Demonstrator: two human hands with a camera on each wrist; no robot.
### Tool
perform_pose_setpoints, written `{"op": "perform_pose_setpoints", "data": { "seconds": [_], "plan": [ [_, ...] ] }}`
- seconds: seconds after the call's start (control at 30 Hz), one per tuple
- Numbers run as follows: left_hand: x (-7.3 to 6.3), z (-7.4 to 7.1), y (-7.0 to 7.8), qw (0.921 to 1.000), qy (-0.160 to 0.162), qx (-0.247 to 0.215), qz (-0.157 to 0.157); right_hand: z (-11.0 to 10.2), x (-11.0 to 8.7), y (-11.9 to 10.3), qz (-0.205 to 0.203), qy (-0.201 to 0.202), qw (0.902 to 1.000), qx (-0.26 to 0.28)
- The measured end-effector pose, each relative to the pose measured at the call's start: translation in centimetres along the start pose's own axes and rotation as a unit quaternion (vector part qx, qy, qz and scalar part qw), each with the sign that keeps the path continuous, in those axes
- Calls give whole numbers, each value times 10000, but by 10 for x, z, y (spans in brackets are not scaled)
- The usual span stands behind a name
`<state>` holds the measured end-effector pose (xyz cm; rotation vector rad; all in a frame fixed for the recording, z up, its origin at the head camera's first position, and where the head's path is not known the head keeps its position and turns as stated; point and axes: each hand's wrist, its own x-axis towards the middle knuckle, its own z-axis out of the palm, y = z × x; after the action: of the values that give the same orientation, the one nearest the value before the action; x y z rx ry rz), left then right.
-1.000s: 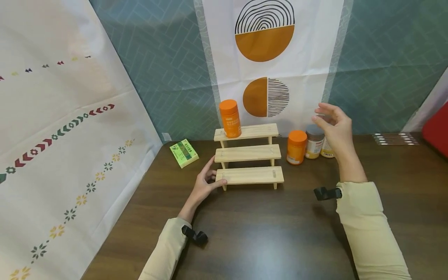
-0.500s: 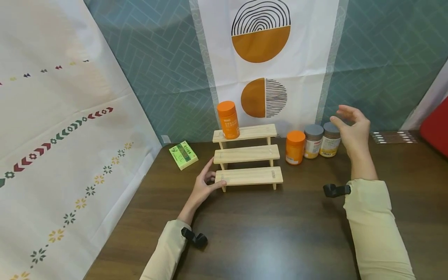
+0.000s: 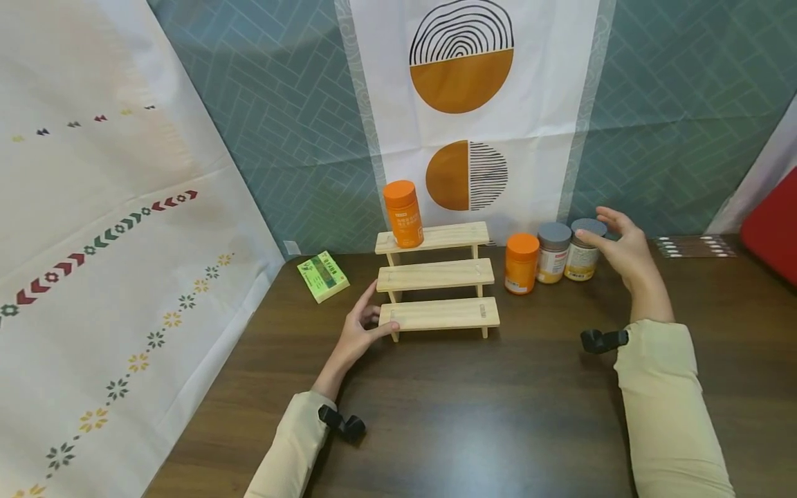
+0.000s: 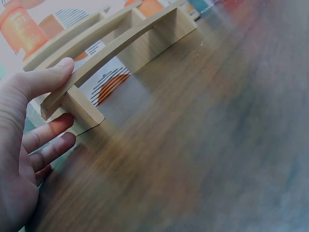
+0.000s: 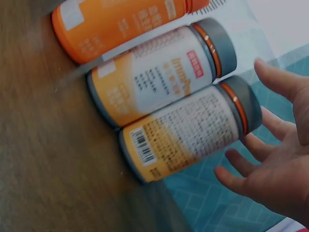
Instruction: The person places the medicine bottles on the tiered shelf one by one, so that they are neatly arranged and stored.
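Note:
My left hand [image 3: 359,337] grips the left end of a three-tier wooden display stand [image 3: 436,274]. In the left wrist view its thumb [image 4: 48,79] lies over the lowest board, fingers below beside the leg. An orange bottle [image 3: 405,218] stands at the left of the top tier. My right hand [image 3: 629,254], fingers spread and thumb apart, is at the grey lid of the rightmost white-and-yellow bottle [image 5: 186,133], holding nothing. Beside that bottle stand a matching grey-lidded bottle [image 3: 552,259] and another orange bottle [image 3: 520,266], all upright on the table.
A green-and-yellow box [image 3: 323,276] lies on the dark wooden table [image 3: 448,408] left of the stand. At the right are a flat pack with white-tipped sticks [image 3: 695,247] and a red object [image 3: 772,228]. Patterned cloth [image 3: 473,124] hangs behind.
My right hand first moved right, uncovering the rightmost grey-lidded bottle, then lowered toward its lid. My left hand keeps its place on the stand. The head view shifted slightly.

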<state>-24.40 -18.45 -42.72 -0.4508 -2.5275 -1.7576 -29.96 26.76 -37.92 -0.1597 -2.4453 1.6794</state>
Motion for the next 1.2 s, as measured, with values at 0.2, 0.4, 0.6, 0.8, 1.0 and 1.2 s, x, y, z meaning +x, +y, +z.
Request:
{"op": "perform_pose_setpoints", "data": {
  "seconds": [0.2, 0.4, 0.6, 0.8, 1.0, 1.2],
  "plan": [
    [0, -2, 1, 10000, -11, -1, -2, -2, 3, 7, 146, -453, 9989, -23],
    [0, -2, 1, 10000, -20, 9, 8, -5, 5, 12, 273, -689, 9972, 61],
    [-1, -2, 0, 10000, -36, 40, -33, -5, 5, 18, 315, -679, 9968, 266],
    [-1, -1, 0, 10000, -42, 3, -41, -4, 5, 20, 332, -607, 9971, 323],
    [-1, -1, 2, 10000, -56, 18, 1, -4, 5, 18, 344, -626, 9969, 328],
    [2, -1, -5, 10000, -43, 6, 53, -4, 6, 16, 414, -629, 9964, 399]
  ]
}}
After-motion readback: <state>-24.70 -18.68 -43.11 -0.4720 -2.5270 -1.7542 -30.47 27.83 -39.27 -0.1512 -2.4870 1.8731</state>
